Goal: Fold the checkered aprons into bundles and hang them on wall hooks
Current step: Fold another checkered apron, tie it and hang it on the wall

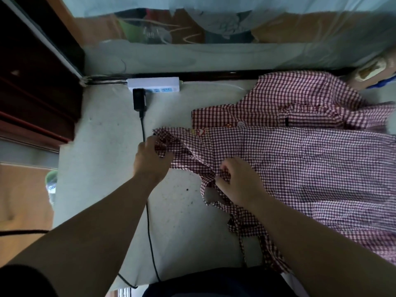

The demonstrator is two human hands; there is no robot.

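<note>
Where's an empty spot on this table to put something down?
Bare table lies left of the black cable, by the power strip. Another patch sits between the cable and the near apron's dangling straps. The right side is crowded: that apron and the far apron cover it.

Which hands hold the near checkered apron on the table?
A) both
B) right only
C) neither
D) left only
A: the left hand grips a corner of the near apron, and the right hand pinches a fold of it.

Dim, flat indoor light; wide-angle warp at edges, left side motion-blurred
</note>
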